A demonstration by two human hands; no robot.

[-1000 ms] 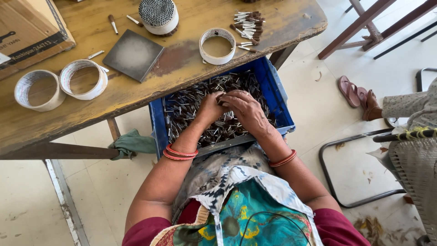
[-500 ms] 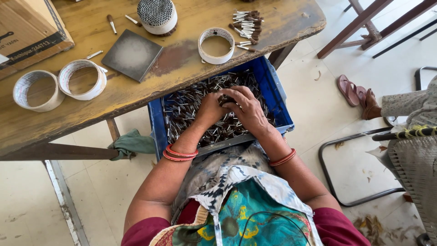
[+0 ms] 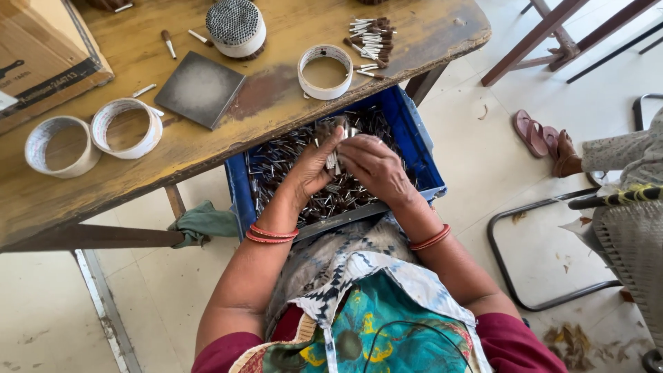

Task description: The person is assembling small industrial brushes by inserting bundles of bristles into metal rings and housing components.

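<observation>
A blue plastic crate [image 3: 421, 152] rests on my lap, filled with several thin silvery sticks with dark tips [image 3: 283, 159]. Over the crate, my left hand [image 3: 314, 166] is shut on a small bunch of these sticks [image 3: 333, 160], held upright. My right hand [image 3: 376, 166] meets it from the right, fingers curled on the same bunch. Both wrists wear red bangles.
A worn yellow wooden table [image 3: 276, 103] stands ahead with three white tape rings [image 3: 324, 71], a grey square tile [image 3: 200, 88], a round bundle of sticks [image 3: 236, 26], a loose stick pile [image 3: 371, 40] and a cardboard box [image 3: 41, 55]. Another person's foot and sandals [image 3: 542, 138] lie right, by a metal chair frame [image 3: 545, 276].
Both hands have lifted slightly from the crate's contents and now hold a gathered bunch of sticks between them.
</observation>
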